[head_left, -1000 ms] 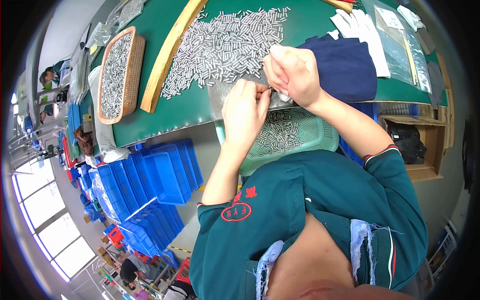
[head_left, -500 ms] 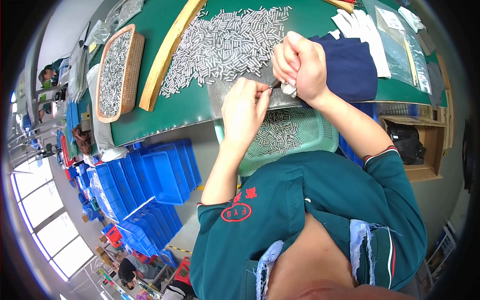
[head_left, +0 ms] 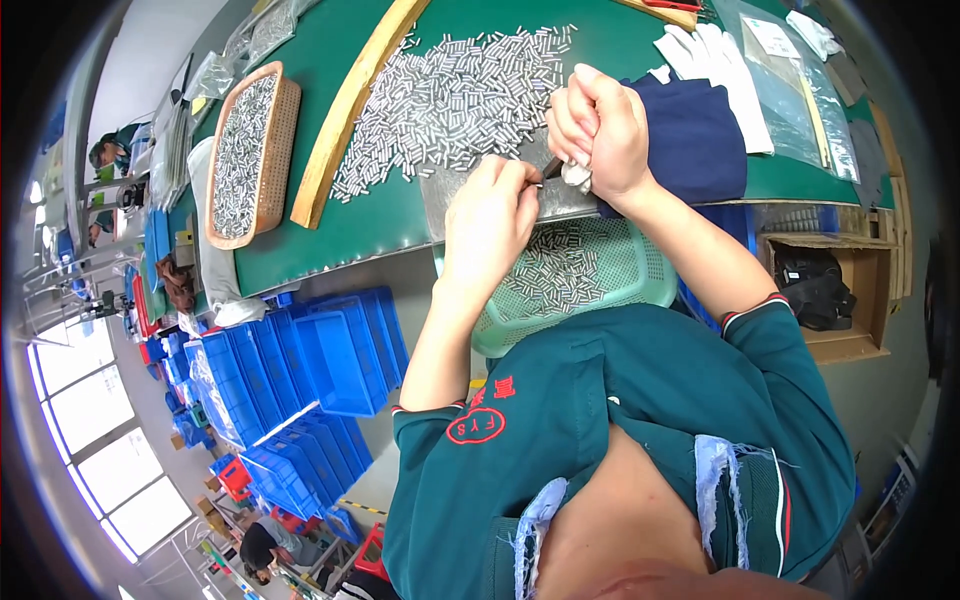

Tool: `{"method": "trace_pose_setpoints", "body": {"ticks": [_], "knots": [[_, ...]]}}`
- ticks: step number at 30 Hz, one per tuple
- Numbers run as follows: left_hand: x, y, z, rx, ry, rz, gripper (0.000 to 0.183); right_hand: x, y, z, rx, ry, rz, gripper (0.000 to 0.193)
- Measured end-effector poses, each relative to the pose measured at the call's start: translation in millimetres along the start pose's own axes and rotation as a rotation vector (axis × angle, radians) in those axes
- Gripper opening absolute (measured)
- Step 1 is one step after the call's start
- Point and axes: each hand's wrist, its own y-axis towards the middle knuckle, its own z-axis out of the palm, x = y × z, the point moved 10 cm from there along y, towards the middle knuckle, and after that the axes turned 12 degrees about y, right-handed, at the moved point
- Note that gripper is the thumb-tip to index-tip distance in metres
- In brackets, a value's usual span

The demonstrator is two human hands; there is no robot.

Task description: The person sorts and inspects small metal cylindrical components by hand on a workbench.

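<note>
Over the front edge of the green table, my left hand is closed, thumb and forefinger pinched on a small metal pin that barely shows. My right hand makes a fist around a tool with a white-wrapped handle. Its dark, narrow end reaches toward my left fingertips; the fist hides the rest. Beneath both hands is a grey metal plate. Just beyond lies a wide heap of short silvery pins. Below the table edge, under my hands, a light green plastic basket holds many more pins.
A wooden strip borders the heap's left side. Further left stands a tan basket full of pins. A navy cloth, white gloves and clear plastic bags lie right. Blue bins are stacked below left; an open cardboard box sits right.
The view has shifted slightly. My left fingertips now cover more of the pin, whose shiny end showed before. The right fist keeps its grip on the tool.
</note>
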Motion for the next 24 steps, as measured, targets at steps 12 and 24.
{"method": "trace_pose_setpoints", "body": {"ticks": [12, 24], "knots": [[7, -6, -2, -0.023, 0.082, -0.059, 0.012, -8, 0, 3, 0.075, 0.084, 0.081, 0.041], [9, -8, 4, -0.041, -0.035, -0.076, 0.010, -5, -2, 3, 0.035, 0.058, 0.076, 0.042]]}}
